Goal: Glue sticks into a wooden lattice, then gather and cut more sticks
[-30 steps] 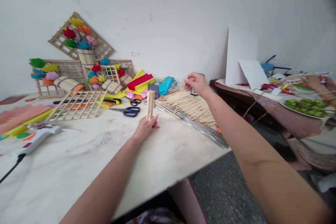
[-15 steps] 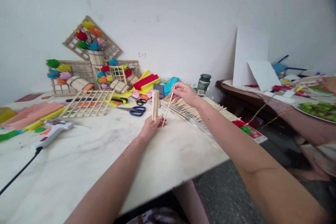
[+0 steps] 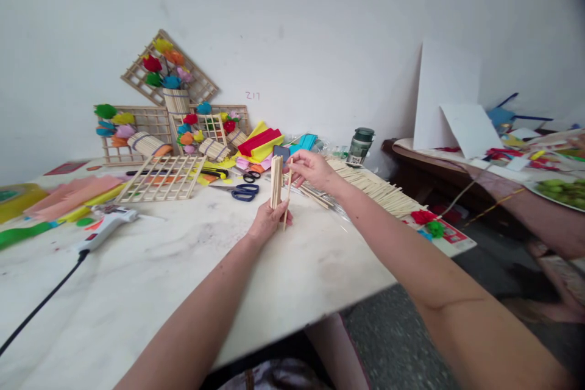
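Upright above the marble-patterned table (image 3: 183, 274), a bundle of thin wooden sticks (image 3: 276, 180) is gripped in my left hand (image 3: 267, 221). My right hand (image 3: 308, 170) pinches the upper part of a single stick (image 3: 288, 195), which stands nearly vertical just right of the bundle. The lower part of that stick is by my left fingertips; whether they touch it, I cannot tell. Behind my right wrist, many loose sticks (image 3: 375, 186) lie spread on plastic.
Blue scissors (image 3: 244, 193) and a stick lattice (image 3: 162, 180) lie left of my hands. A glue gun (image 3: 107, 228) with a black cable rests further left. Paper-flower lattices (image 3: 171, 70) lean at the wall. A green-lidded bottle (image 3: 360, 146) stands behind the sticks; another person's leg shows right.
My right hand has lowered slightly and moved closer to the bundle, bringing the single stick more upright beside it. The whole view has shifted a little.
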Demonstrator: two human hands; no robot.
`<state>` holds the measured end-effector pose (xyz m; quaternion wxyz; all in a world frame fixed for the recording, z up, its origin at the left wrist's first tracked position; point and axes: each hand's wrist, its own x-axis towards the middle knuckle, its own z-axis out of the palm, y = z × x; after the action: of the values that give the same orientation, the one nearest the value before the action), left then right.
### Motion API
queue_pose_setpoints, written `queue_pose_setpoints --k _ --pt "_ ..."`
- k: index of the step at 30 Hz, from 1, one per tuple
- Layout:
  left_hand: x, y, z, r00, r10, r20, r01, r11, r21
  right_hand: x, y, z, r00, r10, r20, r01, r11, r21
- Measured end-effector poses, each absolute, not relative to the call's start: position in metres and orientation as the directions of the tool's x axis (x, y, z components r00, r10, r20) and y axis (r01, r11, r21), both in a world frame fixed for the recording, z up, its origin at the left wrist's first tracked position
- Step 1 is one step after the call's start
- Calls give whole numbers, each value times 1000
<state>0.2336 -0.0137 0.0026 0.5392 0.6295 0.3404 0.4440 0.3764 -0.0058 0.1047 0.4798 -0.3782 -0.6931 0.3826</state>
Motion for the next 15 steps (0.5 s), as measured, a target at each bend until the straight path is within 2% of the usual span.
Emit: queue_pose_setpoints --k 6,15 --pt "234 -9 -4 392 900 191 -80 -173 982 370 -7 103 -228 890 395 176 436 -882" --pt "235 -7 -8 400 887 231 -120 -199 973 369 -7 97 -207 824 527 228 565 -793"
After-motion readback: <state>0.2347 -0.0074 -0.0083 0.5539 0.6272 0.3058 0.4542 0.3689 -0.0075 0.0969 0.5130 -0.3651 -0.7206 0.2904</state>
